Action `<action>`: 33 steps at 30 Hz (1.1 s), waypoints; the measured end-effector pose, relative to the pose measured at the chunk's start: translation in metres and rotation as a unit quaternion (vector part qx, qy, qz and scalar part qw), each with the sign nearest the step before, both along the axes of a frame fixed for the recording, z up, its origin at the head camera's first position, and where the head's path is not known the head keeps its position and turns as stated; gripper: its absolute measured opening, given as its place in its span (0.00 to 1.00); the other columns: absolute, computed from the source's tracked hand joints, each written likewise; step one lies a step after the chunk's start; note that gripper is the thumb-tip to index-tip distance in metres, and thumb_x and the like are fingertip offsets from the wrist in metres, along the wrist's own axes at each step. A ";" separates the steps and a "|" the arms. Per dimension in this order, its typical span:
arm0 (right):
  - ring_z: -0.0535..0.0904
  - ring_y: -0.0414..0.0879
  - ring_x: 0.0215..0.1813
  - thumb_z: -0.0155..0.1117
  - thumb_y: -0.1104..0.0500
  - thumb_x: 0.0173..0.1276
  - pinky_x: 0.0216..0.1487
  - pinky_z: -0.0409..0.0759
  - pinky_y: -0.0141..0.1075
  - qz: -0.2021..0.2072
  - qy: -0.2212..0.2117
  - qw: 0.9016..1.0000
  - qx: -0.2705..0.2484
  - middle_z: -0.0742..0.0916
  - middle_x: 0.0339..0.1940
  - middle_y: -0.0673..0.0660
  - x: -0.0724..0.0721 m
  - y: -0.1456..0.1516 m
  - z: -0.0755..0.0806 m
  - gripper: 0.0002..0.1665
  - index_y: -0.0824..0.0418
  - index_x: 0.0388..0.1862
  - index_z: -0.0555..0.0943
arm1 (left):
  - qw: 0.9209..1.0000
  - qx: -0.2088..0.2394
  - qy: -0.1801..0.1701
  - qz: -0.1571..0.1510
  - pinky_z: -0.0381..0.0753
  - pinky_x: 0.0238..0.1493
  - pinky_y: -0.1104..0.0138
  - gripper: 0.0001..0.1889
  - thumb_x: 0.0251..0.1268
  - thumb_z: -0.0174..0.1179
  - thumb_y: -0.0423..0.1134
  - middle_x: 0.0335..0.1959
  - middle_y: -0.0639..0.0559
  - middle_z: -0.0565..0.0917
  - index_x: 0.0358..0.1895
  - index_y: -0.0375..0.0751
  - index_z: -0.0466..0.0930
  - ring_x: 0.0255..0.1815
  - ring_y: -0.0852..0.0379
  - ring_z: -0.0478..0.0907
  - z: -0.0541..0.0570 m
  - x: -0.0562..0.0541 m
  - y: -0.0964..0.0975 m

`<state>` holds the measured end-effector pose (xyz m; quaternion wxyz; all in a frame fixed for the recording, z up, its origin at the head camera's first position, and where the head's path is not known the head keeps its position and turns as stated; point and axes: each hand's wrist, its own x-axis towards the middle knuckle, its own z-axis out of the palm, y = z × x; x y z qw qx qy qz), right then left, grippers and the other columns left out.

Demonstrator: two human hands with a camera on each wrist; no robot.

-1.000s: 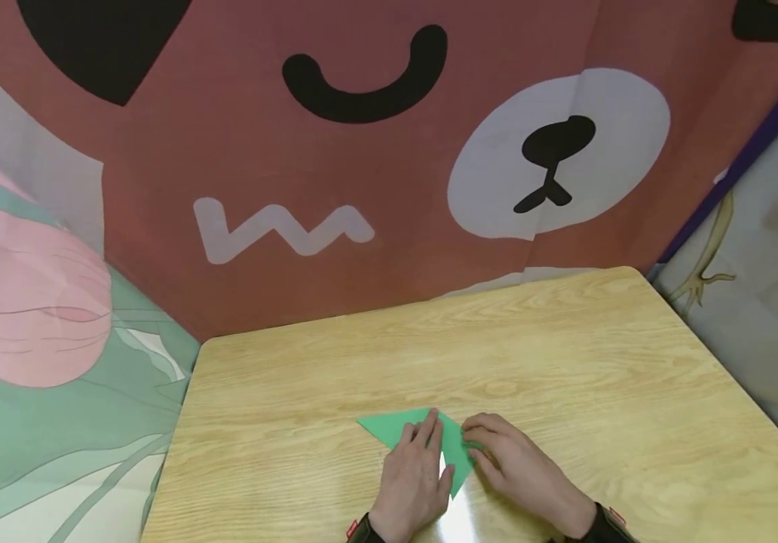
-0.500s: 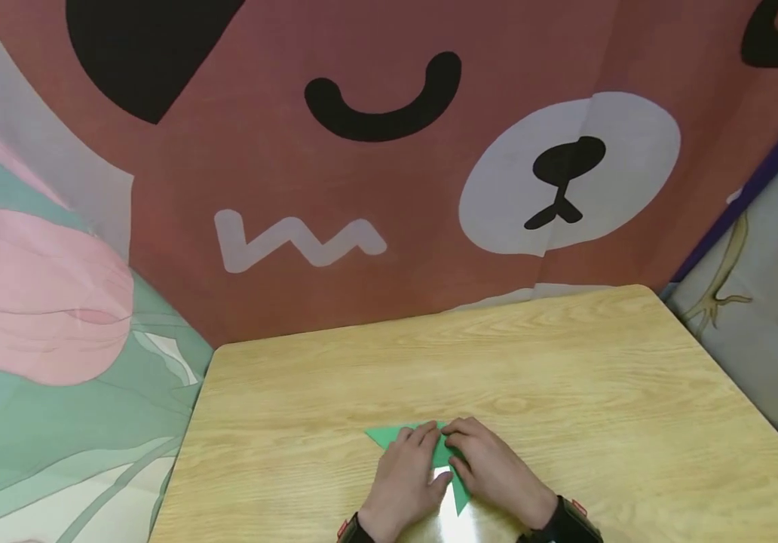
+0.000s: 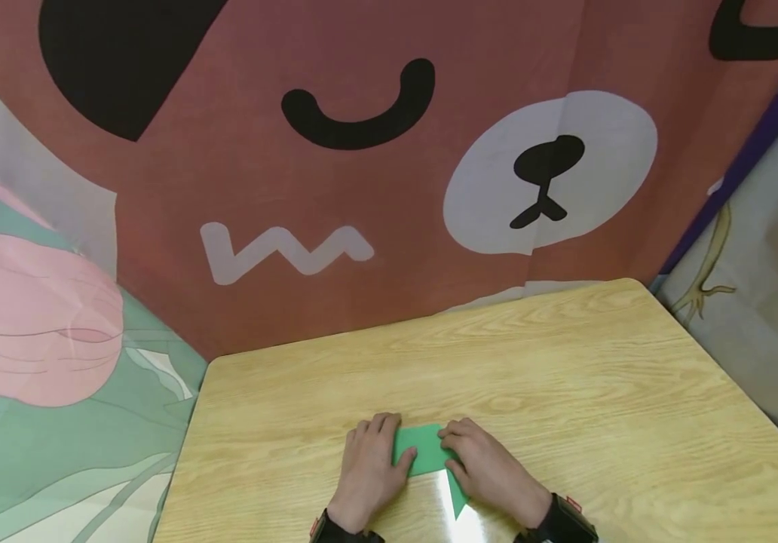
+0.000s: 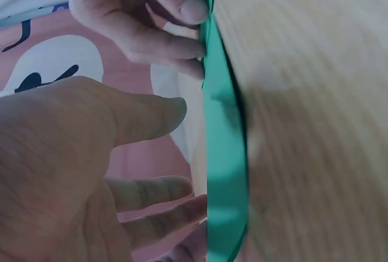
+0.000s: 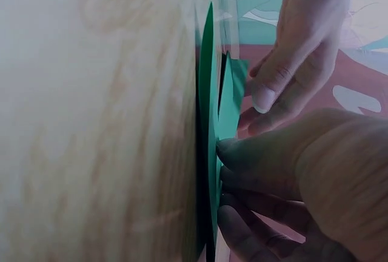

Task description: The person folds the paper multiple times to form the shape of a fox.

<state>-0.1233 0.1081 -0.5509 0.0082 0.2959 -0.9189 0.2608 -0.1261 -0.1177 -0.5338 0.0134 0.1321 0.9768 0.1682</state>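
A folded sheet of green paper lies on the wooden table, with a pointed corner sticking out toward the near side at its right. My left hand rests along the paper's left end, its fingers fairly straight and the thumb on the near part. At the right end, my right hand has bent fingers and thumb gathered on the paper, pinching at the fold. From the right wrist view, the layers of the green paper stand slightly apart, and the right fingertips touch the upper layer.
The light wood table reaches back to a wall hanging with a brown bear print. Pink and green patterned cloth hangs to the left, a grey one to the right. Both wrists carry black bands.
The left hand has shifted left, and the paper's left point no longer shows beyond it. The right hand moved left onto the paper, then stayed about there.
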 end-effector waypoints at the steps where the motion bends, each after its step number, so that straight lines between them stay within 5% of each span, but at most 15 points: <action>1: 0.84 0.51 0.58 0.76 0.63 0.69 0.58 0.88 0.42 0.001 0.002 1.000 -0.001 0.89 0.57 0.59 0.000 0.000 0.000 0.10 0.65 0.47 0.90 | 1.000 0.002 0.001 0.002 0.79 0.59 0.46 0.29 0.69 0.72 0.51 0.62 0.44 0.84 0.67 0.39 0.80 0.56 0.44 0.80 0.001 -0.001 -0.001; 7: 0.84 0.51 0.57 0.77 0.66 0.67 0.57 0.89 0.42 0.005 0.019 1.000 -0.013 0.89 0.56 0.60 0.002 -0.001 -0.003 0.10 0.66 0.46 0.89 | 1.000 0.008 0.004 0.020 0.81 0.55 0.49 0.20 0.67 0.74 0.44 0.50 0.49 0.89 0.58 0.41 0.84 0.46 0.49 0.81 0.010 -0.007 -0.012; 15: 0.84 0.50 0.57 0.77 0.65 0.67 0.58 0.88 0.43 -0.003 0.010 1.000 -0.012 0.90 0.56 0.58 0.001 0.001 -0.003 0.11 0.65 0.47 0.90 | 0.997 0.067 -0.016 0.017 0.79 0.28 0.67 0.12 0.67 0.73 0.36 0.41 0.51 0.87 0.51 0.40 0.84 0.35 0.58 0.83 0.018 -0.006 -0.016; 33: 0.86 0.52 0.58 0.78 0.65 0.66 0.58 0.88 0.45 -0.013 0.014 1.000 -0.010 0.90 0.56 0.59 0.000 -0.001 0.000 0.10 0.66 0.46 0.90 | 0.991 0.131 0.019 0.012 0.77 0.30 0.73 0.12 0.66 0.71 0.29 0.37 0.54 0.84 0.49 0.39 0.83 0.33 0.65 0.77 0.025 0.008 0.001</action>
